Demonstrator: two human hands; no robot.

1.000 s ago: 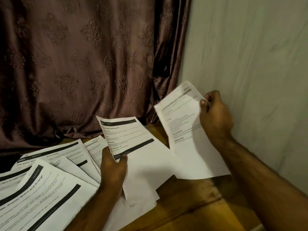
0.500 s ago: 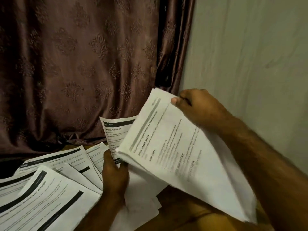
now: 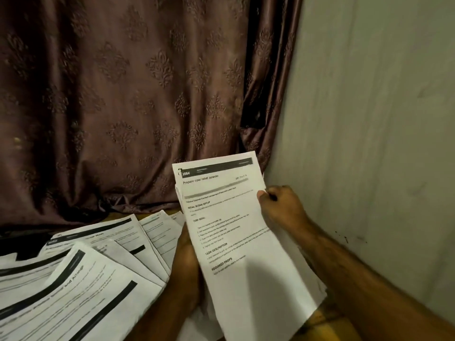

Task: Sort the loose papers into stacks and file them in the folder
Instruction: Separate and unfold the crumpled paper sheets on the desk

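Note:
A small stack of printed sheets [image 3: 236,242] stands nearly upright between my hands, its top page headed with a dark bar. My right hand [image 3: 280,207] pinches the stack's right edge with thumb in front. My left hand [image 3: 187,262] holds the stack from the left side, its fingers hidden behind the paper. Several loose printed papers [image 3: 81,279] lie fanned out over the wooden table at the left. No folder is in view.
A brown patterned curtain [image 3: 138,99] hangs behind the table. A pale wall [image 3: 369,119] closes off the right side. Bare wooden tabletop [image 3: 327,326] shows at the bottom right under the held sheets.
My right hand has swung its sheet leftward and laid it in front of the sheets in my left hand. Both hands now hold one stack.

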